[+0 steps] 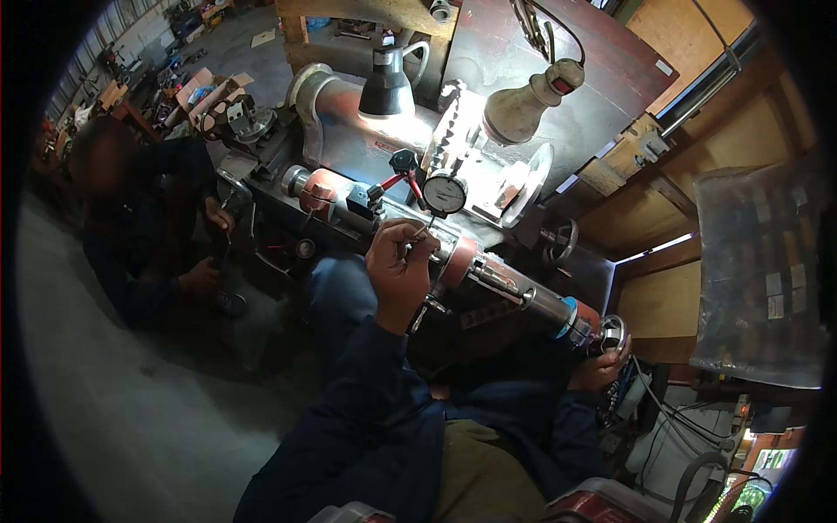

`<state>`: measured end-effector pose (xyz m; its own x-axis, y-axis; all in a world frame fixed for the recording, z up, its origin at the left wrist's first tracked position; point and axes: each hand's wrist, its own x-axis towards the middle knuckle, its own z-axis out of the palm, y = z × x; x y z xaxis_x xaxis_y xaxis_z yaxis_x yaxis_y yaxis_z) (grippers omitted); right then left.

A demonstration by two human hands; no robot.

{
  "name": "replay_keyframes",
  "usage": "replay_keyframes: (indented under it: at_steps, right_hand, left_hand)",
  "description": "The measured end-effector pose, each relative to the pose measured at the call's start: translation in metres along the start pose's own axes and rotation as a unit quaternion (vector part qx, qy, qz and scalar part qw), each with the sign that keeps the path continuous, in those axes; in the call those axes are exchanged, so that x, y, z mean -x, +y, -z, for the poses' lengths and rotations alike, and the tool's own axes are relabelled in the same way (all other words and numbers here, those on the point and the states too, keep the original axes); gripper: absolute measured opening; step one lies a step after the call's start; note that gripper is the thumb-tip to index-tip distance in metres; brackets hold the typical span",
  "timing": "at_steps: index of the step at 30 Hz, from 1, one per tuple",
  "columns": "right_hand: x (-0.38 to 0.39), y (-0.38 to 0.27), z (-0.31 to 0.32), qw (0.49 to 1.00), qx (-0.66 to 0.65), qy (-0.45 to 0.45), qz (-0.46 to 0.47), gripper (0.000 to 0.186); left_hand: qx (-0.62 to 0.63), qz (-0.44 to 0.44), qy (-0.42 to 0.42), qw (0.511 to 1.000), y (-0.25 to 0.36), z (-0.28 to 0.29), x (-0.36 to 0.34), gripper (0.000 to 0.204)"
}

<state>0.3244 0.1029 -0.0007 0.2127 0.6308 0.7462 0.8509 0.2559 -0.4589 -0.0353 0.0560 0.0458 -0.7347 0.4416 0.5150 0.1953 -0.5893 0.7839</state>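
In the head view, the round, white-faced dial gauge (445, 192) is already mounted on a red-and-black jointed arm (385, 186), above the long, grey metal spindle assembly (545, 312) with its orange-red collars. The setting-up seems done; the measuring or adjusting looks underway, and whether any of it is finished cannot be told, the dial being too small to read.

The gauge's face turns toward the person, its stem pointing down at the assembly; contact is unclear. The assembly's long axis slants from upper left to lower right, ending near a shiny metal handwheel (615, 329).

The left hand (403, 270), beside the stem, has thumb and forefinger pinched around a slim, pale rod (422, 233). The right hand's (598, 370) fingers curl around the handwheel's rim.
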Motion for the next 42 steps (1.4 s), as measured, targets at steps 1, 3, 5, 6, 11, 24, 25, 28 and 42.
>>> replay_keyframes:
  at_steps: [1, 3, 5, 6, 11, 24, 25, 28, 42]
  right_hand:
    - [0.001, 0.001, -0.001, 1.0, 0.006, 0.01, 0.003, 0.064]
    - [0.001, 0.003, -0.002, 1.0, 0.014, 0.019, 0.006, 0.065]
    - [0.0, 0.003, -0.001, 0.999, 0.024, 0.035, 0.017, 0.067]
    - [0.0, 0.002, -0.002, 0.999, 0.024, 0.034, 0.016, 0.067]
    - [0.001, -0.011, -0.002, 0.999, -0.04, 0.023, -0.024, 0.069]
    - [0.002, 0.0, -0.004, 0.999, -0.014, 0.04, 0.013, 0.063]
    - [0.003, 0.001, -0.004, 0.999, -0.03, 0.033, 0.004, 0.063]
    - [0.002, -0.001, -0.002, 0.999, -0.048, 0.018, -0.01, 0.062]
    - [0.004, 0.003, -0.003, 0.997, -0.07, 0.015, -0.015, 0.061]
  left_hand:
    - [-0.013, -0.014, -0.003, 1.0, 0.001, 0.0, 0.0, 0.02]
    - [-0.026, -0.026, -0.007, 0.999, 0.003, -0.001, -0.001, 0.02]
    - [-0.016, -0.03, -0.015, 0.999, 0.005, -0.003, -0.002, 0.02]
    - [-0.016, -0.029, -0.016, 0.999, 0.007, -0.004, -0.003, 0.02]
    - [-0.108, -0.062, -0.038, 0.991, 0.012, 0.001, -0.009, 0.019]
    - [-0.145, -0.052, -0.171, 0.973, 0.031, 0.002, -0.025, 0.015]
    - [-0.147, -0.032, -0.194, 0.97, 0.033, 0.004, -0.026, 0.016]
    - [-0.155, -0.031, -0.181, 0.971, 0.035, -0.002, -0.023, 0.017]
    - [-0.171, -0.012, -0.227, 0.959, 0.036, -0.004, -0.027, 0.012]
